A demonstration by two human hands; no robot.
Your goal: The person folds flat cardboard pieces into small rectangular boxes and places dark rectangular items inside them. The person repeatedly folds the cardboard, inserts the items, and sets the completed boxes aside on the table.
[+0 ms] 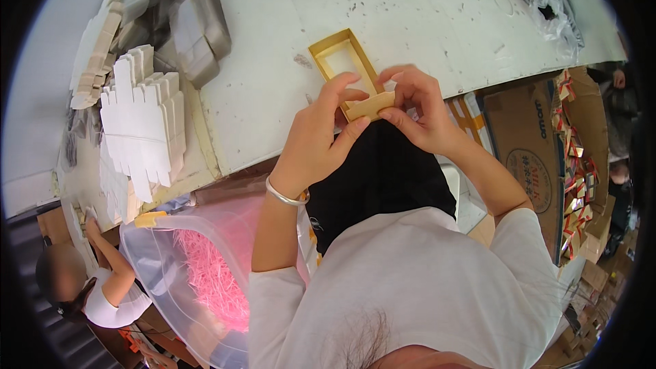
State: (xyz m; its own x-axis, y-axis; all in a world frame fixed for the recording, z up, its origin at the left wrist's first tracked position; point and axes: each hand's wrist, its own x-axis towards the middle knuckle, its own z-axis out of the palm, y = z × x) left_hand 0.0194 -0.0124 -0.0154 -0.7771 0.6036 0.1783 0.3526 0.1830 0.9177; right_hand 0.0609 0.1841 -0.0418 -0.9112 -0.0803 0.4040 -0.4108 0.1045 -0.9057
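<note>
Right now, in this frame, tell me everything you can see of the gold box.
The box is a small, open-topped rectangle, apparently of card, with gold walls and a whitish floor. Its long sides slant slightly, the far end pointing up and left in view. The left hand and right hand grip the near end, around a paler flap. It is over the table, near the front edge.

My box (370, 104) looks like smooth, faintly glossy card; my bangle (281, 196) is shiny metal, my shirt (410, 266) matt cloth, the tub (156, 277) smooth, see-through plastic.
</note>
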